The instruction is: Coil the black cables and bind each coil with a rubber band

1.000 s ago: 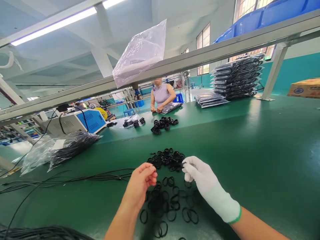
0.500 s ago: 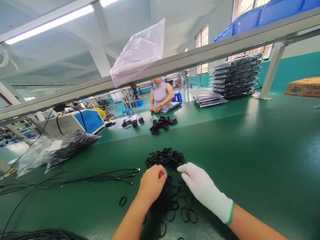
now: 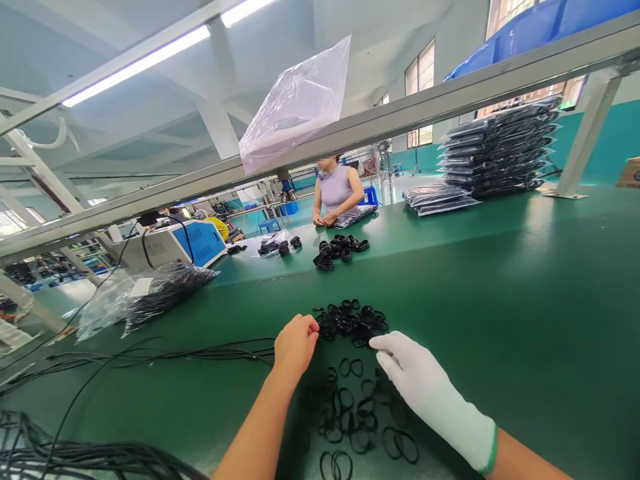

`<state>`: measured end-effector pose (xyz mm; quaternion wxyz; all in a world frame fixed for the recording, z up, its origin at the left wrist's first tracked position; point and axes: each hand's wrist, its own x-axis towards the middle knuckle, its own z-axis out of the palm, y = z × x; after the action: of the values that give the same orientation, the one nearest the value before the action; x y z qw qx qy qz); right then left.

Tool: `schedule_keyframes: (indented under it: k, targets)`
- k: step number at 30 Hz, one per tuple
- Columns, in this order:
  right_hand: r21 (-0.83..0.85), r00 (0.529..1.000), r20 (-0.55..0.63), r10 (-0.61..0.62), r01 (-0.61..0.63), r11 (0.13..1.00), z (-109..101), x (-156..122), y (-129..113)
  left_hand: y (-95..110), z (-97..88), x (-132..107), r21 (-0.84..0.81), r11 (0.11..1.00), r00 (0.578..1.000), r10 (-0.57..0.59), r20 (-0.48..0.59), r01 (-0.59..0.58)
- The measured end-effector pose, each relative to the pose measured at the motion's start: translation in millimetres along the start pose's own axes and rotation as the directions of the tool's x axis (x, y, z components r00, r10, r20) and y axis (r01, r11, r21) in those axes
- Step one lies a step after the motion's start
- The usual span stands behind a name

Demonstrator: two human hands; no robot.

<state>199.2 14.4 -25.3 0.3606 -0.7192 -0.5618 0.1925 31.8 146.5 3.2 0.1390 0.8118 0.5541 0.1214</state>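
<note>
A heap of thin black bands (image 3: 350, 320) lies on the green table, and more black bands (image 3: 350, 407) are spread singly and overlapping between my forearms. At the heap's left edge is my bare left hand (image 3: 296, 343), its fingers curled together; whatever they may hold is hidden. My right hand (image 3: 407, 363), in a white glove with a green cuff, lies close to the heap's lower right edge. Its forefinger is stretched out, with the thumb a little apart from it, and nothing shows between them.
Black cables (image 3: 200, 353) run along the left, with a thicker cable bundle (image 3: 90, 450) at the near-left corner. Beyond are a bagged bundle (image 3: 165, 293), a blue-grey machine (image 3: 195, 243), further band clusters (image 3: 343, 250), stacked bagged goods (image 3: 500, 150) and a seated co-worker (image 3: 337, 190). A shelf rail (image 3: 385, 127) crosses overhead.
My left hand has moved from the heap's lower edge to its left side, uncovering more loose bands. My right hand stays close by the heap. The whole view has shifted slightly.
</note>
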Motion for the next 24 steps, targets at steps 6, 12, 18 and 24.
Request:
schedule_keyframes:
  k: [6, 12, 18, 24]
  targets:
    - [-0.002, 1.000, 0.018, 0.011, -0.011, 1.000, 4, -1, 2, 3, 12.8, 2, -0.055, 0.995, 0.996, 0.087, 0.031, -0.085]
    - [0.109, 0.994, -0.094, -0.050, 0.060, 0.992, 1, -3, -6, -2, -1.9, -4, -0.308, 0.946, 0.980, 0.145, 0.133, -0.098]
    - [-0.090, 0.990, 0.082, -0.115, 0.123, 0.988, -3, 19, -29, -12, -17.4, -20, -0.424, 0.904, 0.961, 0.159, 0.225, -0.050]
    - [-0.230, 0.968, 0.181, -0.173, 0.213, 0.950, 34, 67, -44, -21, -2.6, -33, -0.415, 0.910, 0.972, 0.101, 0.214, -0.003]
